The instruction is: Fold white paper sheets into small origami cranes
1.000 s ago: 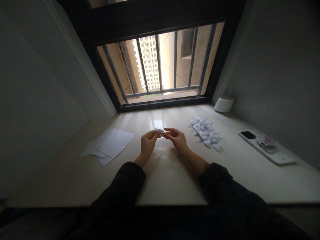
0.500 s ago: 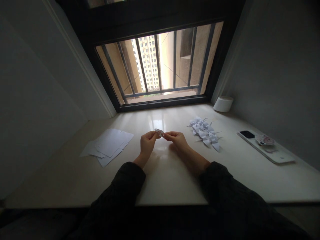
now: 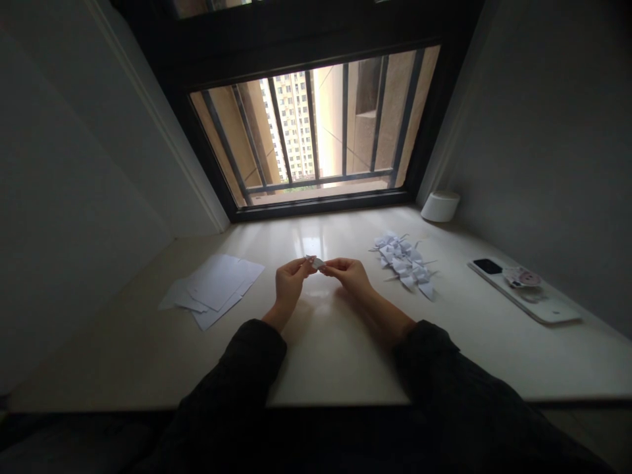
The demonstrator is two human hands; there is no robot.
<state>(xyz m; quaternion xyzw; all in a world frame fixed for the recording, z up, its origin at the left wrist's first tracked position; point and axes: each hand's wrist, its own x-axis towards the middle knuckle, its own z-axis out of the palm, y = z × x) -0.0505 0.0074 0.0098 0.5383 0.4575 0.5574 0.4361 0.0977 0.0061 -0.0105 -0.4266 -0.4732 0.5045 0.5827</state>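
Observation:
A small folded piece of white paper (image 3: 316, 263) is pinched between the fingertips of my left hand (image 3: 292, 282) and my right hand (image 3: 351, 276), held above the pale countertop (image 3: 326, 368). Its exact folds are too small to make out. To the left of my hands lies a loose stack of white paper sheets (image 3: 214, 283). A heap of white origami cranes (image 3: 405, 263) sits to the right of my right hand, not touching it.
A white phone (image 3: 523, 294) lies face down at the right, with a round picture grip on its back. A white cylindrical object (image 3: 440, 207) stands in the far right corner. A barred window (image 3: 313, 125) closes the far side, and walls flank the countertop.
My hands have drawn slightly closer, and the paper's pointed tip no longer shows as clearly between my fingers. The view has shifted only a little.

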